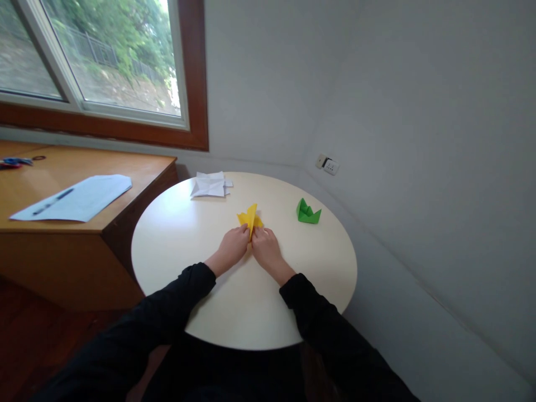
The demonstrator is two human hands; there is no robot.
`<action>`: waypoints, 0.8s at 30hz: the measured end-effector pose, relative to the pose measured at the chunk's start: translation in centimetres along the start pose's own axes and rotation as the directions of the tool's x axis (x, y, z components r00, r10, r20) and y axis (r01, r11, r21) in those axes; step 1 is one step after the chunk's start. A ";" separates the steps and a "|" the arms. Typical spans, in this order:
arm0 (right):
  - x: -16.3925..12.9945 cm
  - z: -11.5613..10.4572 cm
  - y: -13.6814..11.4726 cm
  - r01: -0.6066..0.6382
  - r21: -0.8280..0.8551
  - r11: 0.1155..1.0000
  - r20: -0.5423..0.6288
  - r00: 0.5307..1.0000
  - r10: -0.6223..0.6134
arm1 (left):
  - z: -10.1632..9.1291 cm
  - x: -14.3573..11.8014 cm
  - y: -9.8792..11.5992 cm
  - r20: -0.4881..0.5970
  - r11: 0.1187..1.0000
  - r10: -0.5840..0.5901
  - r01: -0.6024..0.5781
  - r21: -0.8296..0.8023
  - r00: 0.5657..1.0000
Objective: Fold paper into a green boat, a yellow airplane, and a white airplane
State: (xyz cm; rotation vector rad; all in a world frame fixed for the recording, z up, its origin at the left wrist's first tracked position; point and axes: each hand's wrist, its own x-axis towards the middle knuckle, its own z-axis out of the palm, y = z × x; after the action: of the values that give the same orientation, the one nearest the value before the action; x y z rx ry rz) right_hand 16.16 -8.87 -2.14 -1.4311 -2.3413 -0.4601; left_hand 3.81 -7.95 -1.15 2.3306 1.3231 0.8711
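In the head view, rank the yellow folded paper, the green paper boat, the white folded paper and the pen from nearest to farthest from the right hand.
1. yellow folded paper: pinched at the right hand, just ahead of it.
2. green paper boat: on the table, to the right.
3. white folded paper: far edge of the table, to the left.
4. pen: on the sheet on the wooden desk, far left.

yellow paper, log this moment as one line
left hand: pinching yellow paper | right hand: pinching yellow paper | paper on round table | green boat: apart, right
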 end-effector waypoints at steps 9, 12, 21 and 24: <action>-1.2 -0.3 -2.6 0.088 -0.013 0.996 0.166 0.982 -0.085 | -0.4 -4.1 -0.8 0.185 0.997 -0.078 0.073 0.032 0.980; -1.0 -0.5 -3.6 0.036 -0.017 0.999 0.213 0.976 -0.031 | -0.6 -4.6 -1.3 0.225 0.990 -0.143 0.140 0.027 0.964; -1.4 -1.2 -4.7 -0.124 0.005 0.992 0.211 0.970 0.120 | -0.8 -5.1 -1.5 0.071 0.981 -0.187 0.182 0.071 0.980; -1.6 -1.2 -4.7 -0.114 0.048 0.992 0.194 0.976 0.102 | -0.9 -4.8 -2.1 0.005 0.981 -0.175 0.173 0.092 0.985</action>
State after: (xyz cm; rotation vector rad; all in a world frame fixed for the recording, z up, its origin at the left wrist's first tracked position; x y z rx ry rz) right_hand 12.83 -12.71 -2.26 -1.6295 -2.3847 -0.2309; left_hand -0.03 -10.99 -3.32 2.2402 1.5641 0.7547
